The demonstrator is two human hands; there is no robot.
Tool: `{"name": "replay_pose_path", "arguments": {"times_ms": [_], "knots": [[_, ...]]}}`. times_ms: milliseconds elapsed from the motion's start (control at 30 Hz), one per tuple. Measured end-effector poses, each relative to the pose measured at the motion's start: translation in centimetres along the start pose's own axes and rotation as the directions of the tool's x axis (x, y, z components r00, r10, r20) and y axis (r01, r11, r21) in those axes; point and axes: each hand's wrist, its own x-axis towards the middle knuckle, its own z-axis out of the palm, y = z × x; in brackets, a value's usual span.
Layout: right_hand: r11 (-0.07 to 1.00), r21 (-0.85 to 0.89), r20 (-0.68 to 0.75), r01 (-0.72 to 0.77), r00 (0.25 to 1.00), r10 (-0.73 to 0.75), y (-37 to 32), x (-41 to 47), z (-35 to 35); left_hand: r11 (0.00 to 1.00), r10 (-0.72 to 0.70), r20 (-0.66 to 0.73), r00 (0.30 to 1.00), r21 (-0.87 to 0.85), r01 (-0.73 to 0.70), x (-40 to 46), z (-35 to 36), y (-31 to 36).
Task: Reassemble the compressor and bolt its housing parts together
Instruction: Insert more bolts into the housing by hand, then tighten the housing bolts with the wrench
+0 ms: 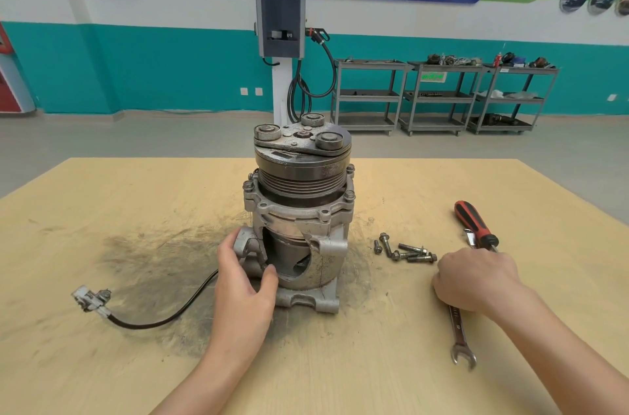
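The compressor (299,207) stands upright at the middle of a tan wooden counter (391,363), on a dark greasy smear, its black cable (163,316) trailing left to a connector. Beyond lie grey floor, a teal wall and three metal carts (442,94). Five loose bolts (405,249) lie right of it (roughly counted), with one red-handled screwdriver (474,224) and one wrench (459,336). The left hand (243,278) cups the housing, fingers spread; the right hand (476,278) rests curled over the wrench, near the bolts. The counter's near-left area is bare.
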Motion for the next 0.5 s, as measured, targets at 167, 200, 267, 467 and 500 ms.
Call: {"name": "replay_pose_path", "arguments": {"times_ms": [167,200,267,467,500], "knots": [[0.995,0.084,-0.052,-0.048,0.997,0.052,-0.4,0.3,0.5,1.0,-0.003,0.001,1.0,-0.013,0.003,0.0,0.0,0.1],[0.992,0.11,-0.068,-0.062,0.995,0.07,-0.5,0.3,0.6,1.0,-0.005,0.001,1.0,-0.014,0.005,0.0,0.0,0.1],[0.981,0.167,-0.115,-0.097,0.986,0.117,-0.4,0.4,0.6,1.0,-0.007,0.001,1.0,-0.016,0.007,0.0,0.0,0.1],[0.606,0.792,-0.055,-0.072,0.981,0.189,2.2,0.8,-1.5,1.0,-0.031,0.011,0.999,-0.003,0.031,-0.1,0.0,0.3],[0.385,0.923,-0.043,-0.021,0.987,0.155,2.5,0.6,-2.4,0.999,-0.034,0.009,0.999,0.007,0.034,-0.2,0.0,0.4]]}}
